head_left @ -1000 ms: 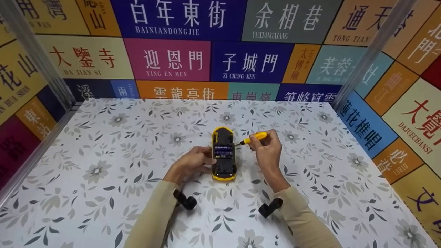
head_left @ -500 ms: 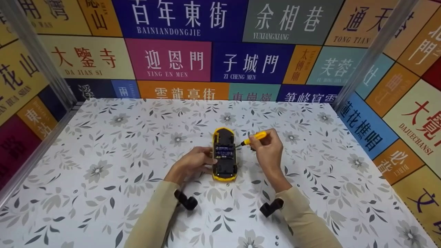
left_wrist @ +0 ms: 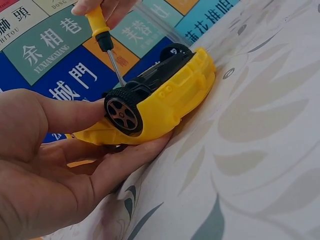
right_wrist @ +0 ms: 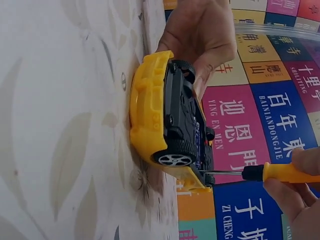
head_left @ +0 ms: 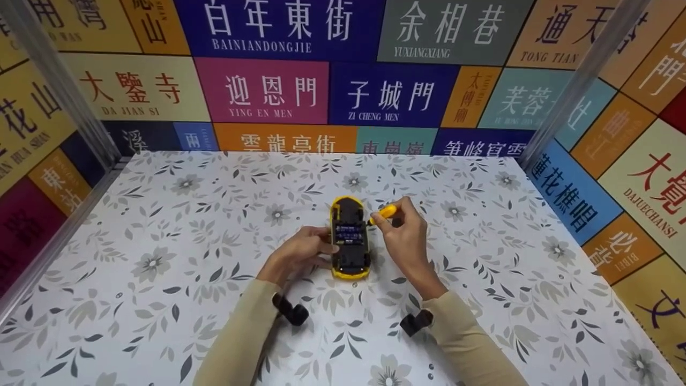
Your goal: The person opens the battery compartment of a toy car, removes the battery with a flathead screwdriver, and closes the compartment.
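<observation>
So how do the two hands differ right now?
The left hand grips the upturned car by its side, low on the table; the right hand pinches the screwdriver, raised, its tip at the car's underside. Both wear beige sleeves.

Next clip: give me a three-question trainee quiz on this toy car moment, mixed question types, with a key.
1. True or false: the yellow toy car lies upside down on the table.
2. Multiple choice: the right hand holds A) a battery, B) a screwdriver, C) a wheel.
3. Short answer: what does the left hand do?

Key:
1. True; the black underside faces up.
2. B; its yellow handle is pinched in the fingers, and the tip meets the car's underside.
3. It grips the car's side, steadying it.
</observation>
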`<control>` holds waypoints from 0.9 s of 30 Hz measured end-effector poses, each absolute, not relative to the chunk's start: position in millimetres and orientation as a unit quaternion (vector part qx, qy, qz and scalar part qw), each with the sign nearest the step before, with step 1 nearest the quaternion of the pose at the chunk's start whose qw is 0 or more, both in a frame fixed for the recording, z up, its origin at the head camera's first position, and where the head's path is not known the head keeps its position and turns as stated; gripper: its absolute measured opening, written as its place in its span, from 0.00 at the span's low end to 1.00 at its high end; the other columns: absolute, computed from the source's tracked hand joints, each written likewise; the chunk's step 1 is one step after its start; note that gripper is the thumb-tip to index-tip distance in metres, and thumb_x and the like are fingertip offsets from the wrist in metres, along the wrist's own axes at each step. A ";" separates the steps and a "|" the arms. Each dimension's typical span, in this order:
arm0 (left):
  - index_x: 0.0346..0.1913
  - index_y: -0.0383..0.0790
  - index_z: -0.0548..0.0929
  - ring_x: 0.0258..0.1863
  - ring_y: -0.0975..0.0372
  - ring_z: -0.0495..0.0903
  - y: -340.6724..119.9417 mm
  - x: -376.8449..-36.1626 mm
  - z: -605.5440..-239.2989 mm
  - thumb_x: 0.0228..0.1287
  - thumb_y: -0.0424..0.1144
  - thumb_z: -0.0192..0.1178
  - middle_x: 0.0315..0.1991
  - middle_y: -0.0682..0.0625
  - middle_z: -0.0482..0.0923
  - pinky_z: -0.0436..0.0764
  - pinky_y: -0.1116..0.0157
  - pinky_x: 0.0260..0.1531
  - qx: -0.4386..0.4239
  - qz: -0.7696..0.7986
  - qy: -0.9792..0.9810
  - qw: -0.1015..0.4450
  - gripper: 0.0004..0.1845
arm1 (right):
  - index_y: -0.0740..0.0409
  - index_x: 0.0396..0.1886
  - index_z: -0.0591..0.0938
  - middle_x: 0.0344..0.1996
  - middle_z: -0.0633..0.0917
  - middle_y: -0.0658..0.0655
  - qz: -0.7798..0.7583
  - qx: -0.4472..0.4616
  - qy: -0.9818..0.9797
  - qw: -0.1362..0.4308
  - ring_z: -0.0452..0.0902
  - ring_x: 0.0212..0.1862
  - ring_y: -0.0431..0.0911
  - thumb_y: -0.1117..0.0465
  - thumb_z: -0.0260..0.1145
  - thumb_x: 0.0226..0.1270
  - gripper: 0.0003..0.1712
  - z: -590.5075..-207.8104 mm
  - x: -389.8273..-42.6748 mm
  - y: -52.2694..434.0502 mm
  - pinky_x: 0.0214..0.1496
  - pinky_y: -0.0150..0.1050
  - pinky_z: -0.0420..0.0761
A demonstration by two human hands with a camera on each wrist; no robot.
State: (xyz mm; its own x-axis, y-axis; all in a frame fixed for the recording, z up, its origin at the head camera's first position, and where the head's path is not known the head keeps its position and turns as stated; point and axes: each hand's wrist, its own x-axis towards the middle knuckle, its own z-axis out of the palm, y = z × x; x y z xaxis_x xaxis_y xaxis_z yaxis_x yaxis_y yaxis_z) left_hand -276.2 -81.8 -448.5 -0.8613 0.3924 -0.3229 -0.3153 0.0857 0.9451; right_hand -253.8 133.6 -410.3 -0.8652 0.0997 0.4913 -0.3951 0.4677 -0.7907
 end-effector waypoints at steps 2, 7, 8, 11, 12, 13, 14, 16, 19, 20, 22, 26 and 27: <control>0.68 0.32 0.74 0.58 0.46 0.82 -81.8 -276.9 -448.3 0.64 0.23 0.55 0.62 0.34 0.78 0.88 0.53 0.52 0.029 0.677 0.687 0.264 0.27 | 0.62 0.37 0.75 0.34 0.85 0.60 0.535 0.074 -0.811 0.226 0.82 0.36 0.47 0.62 0.72 0.65 0.13 -410.8 -256.6 136.1 0.36 0.29 0.81; 0.65 0.31 0.75 0.57 0.47 0.82 -83.5 -277.9 -449.8 0.62 0.22 0.54 0.61 0.34 0.78 0.87 0.52 0.53 0.030 0.685 0.676 0.268 0.26 | 0.63 0.39 0.73 0.37 0.83 0.59 0.648 0.001 -0.744 0.160 0.84 0.37 0.42 0.67 0.69 0.66 0.11 -415.8 -268.8 148.6 0.39 0.28 0.88; 0.65 0.30 0.76 0.56 0.47 0.83 -83.8 -277.9 -449.9 0.62 0.22 0.54 0.61 0.34 0.78 0.87 0.52 0.53 0.032 0.686 0.676 0.267 0.26 | 0.64 0.40 0.72 0.38 0.82 0.59 0.670 -0.016 -0.728 0.145 0.84 0.37 0.41 0.68 0.68 0.67 0.11 -417.1 -271.7 151.7 0.40 0.29 0.89; 0.64 0.30 0.76 0.54 0.49 0.84 -84.0 -277.6 -449.6 0.62 0.22 0.55 0.60 0.35 0.79 0.88 0.52 0.53 0.035 0.686 0.676 0.268 0.25 | 0.64 0.44 0.71 0.44 0.80 0.58 0.732 -0.065 -0.673 0.091 0.85 0.38 0.39 0.69 0.64 0.70 0.11 -421.8 -280.2 162.0 0.43 0.31 0.89; 0.63 0.30 0.76 0.54 0.49 0.84 -83.9 -277.6 -449.5 0.62 0.22 0.55 0.60 0.35 0.79 0.88 0.52 0.53 0.036 0.685 0.676 0.268 0.25 | 0.64 0.46 0.70 0.47 0.78 0.59 0.746 -0.080 -0.657 0.074 0.85 0.39 0.39 0.68 0.63 0.71 0.11 -423.5 -282.5 165.3 0.45 0.31 0.89; 0.63 0.30 0.76 0.53 0.50 0.84 -84.0 -277.6 -449.6 0.62 0.22 0.55 0.59 0.35 0.80 0.88 0.52 0.52 0.037 0.685 0.676 0.269 0.24 | 0.64 0.48 0.70 0.50 0.77 0.60 0.757 -0.093 -0.644 0.058 0.85 0.40 0.39 0.67 0.62 0.72 0.11 -426.1 -284.7 168.2 0.47 0.31 0.89; 0.63 0.30 0.76 0.53 0.50 0.84 -84.0 -277.5 -449.5 0.63 0.22 0.55 0.59 0.35 0.80 0.88 0.52 0.52 0.037 0.685 0.676 0.269 0.24 | 0.64 0.50 0.69 0.53 0.76 0.61 0.769 -0.107 -0.629 0.042 0.85 0.40 0.38 0.67 0.60 0.74 0.11 -428.6 -286.6 170.8 0.48 0.31 0.88; 0.64 0.30 0.76 0.52 0.50 0.84 -83.8 -277.8 -449.7 0.63 0.22 0.55 0.58 0.36 0.80 0.88 0.52 0.52 0.036 0.686 0.674 0.272 0.24 | 0.63 0.53 0.68 0.59 0.73 0.65 0.793 -0.131 -0.595 0.009 0.84 0.40 0.38 0.66 0.58 0.76 0.12 -433.7 -289.7 174.5 0.50 0.31 0.88; 0.64 0.31 0.76 0.51 0.51 0.84 -84.6 -277.4 -449.6 0.63 0.22 0.55 0.57 0.37 0.80 0.88 0.52 0.52 0.036 0.686 0.673 0.274 0.25 | 0.64 0.58 0.68 0.66 0.70 0.67 0.812 -0.159 -0.560 -0.039 0.85 0.38 0.38 0.66 0.56 0.76 0.15 -438.9 -292.3 171.5 0.50 0.30 0.88; 0.64 0.31 0.75 0.51 0.51 0.84 -84.6 -277.2 -449.3 0.63 0.22 0.55 0.57 0.37 0.80 0.88 0.53 0.52 0.035 0.685 0.674 0.275 0.25 | 0.65 0.60 0.68 0.67 0.71 0.67 0.813 -0.164 -0.557 -0.049 0.85 0.37 0.38 0.66 0.56 0.76 0.17 -438.8 -292.5 169.3 0.50 0.30 0.88; 0.65 0.31 0.74 0.52 0.51 0.84 -84.6 -277.2 -449.1 0.63 0.22 0.54 0.57 0.37 0.80 0.88 0.53 0.53 0.036 0.687 0.671 0.279 0.26 | 0.65 0.60 0.68 0.63 0.73 0.65 0.811 -0.162 -0.560 -0.054 0.86 0.37 0.38 0.66 0.58 0.75 0.18 -436.2 -291.4 164.2 0.50 0.30 0.88; 0.68 0.30 0.71 0.53 0.50 0.83 -85.8 -277.4 -449.1 0.63 0.22 0.54 0.59 0.36 0.78 0.87 0.53 0.53 0.032 0.694 0.662 0.281 0.28 | 0.64 0.52 0.71 0.49 0.77 0.59 0.779 -0.129 -0.613 0.016 0.85 0.38 0.38 0.66 0.62 0.73 0.13 -424.6 -286.3 157.3 0.47 0.30 0.89; 0.68 0.30 0.71 0.54 0.50 0.83 -86.6 -277.6 -449.2 0.63 0.22 0.54 0.59 0.36 0.78 0.87 0.53 0.53 0.029 0.696 0.660 0.281 0.28 | 0.64 0.49 0.71 0.46 0.78 0.59 0.769 -0.117 -0.627 0.040 0.85 0.38 0.38 0.66 0.63 0.72 0.12 -421.9 -284.7 156.3 0.46 0.30 0.89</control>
